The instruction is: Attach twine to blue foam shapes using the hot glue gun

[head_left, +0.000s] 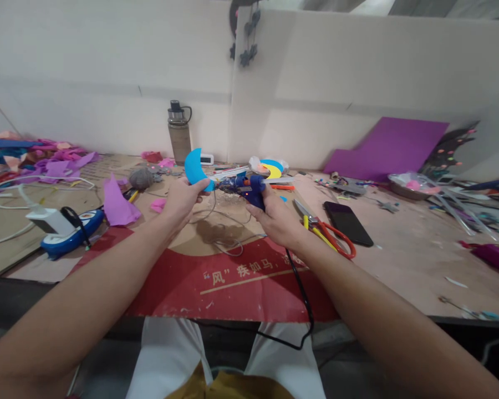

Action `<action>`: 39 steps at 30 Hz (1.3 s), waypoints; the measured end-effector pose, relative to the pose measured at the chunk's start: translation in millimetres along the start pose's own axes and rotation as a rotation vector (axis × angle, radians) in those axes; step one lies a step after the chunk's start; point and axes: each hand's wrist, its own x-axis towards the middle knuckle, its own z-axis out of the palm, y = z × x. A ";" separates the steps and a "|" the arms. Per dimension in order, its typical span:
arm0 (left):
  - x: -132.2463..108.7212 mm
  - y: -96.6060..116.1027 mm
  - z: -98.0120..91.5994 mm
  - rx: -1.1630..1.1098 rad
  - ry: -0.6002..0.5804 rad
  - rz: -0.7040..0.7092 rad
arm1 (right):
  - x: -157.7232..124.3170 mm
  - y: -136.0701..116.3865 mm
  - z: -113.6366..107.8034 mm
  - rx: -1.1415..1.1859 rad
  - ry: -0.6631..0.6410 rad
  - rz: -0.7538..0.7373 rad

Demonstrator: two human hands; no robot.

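My left hand (182, 199) is closed on a blue crescent-shaped foam piece (194, 168), held up above the table. My right hand (276, 217) grips a blue hot glue gun (249, 190) with its nozzle pointing left at the foam piece's lower tip. A white glue stick (233, 173) juts from the gun's back, and its black cord (301, 296) hangs off the table's front edge towards my lap.
Red-and-yellow-handled scissors (326, 233) and a black phone (348, 223) lie right of my hands. A water bottle (179, 133) stands at the back wall. Purple foam scraps (58, 166), a power strip (69, 233) and white cables sit left. A purple sheet (385, 149) leans on the wall.
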 end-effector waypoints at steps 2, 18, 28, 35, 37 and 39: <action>-1.8 2.0 1.0 0.023 0.000 -0.008 | 0.0 0.2 -0.2 -0.005 0.013 -0.004; -1.8 -4.1 -1.3 0.106 -0.045 0.039 | 4.9 5.4 0.1 0.102 0.058 0.031; 1.7 -6.4 -2.1 0.011 -0.052 -0.061 | 9.3 16.0 -0.5 0.509 0.026 0.133; -2.6 1.2 0.3 -0.057 -0.021 -0.060 | 4.7 10.0 0.8 0.266 -0.008 0.071; -2.9 2.1 0.7 -0.068 -0.014 -0.055 | 4.0 9.6 1.8 0.183 -0.003 0.044; -2.2 1.6 0.7 -0.080 -0.001 -0.048 | 3.5 8.6 2.1 0.121 0.007 0.013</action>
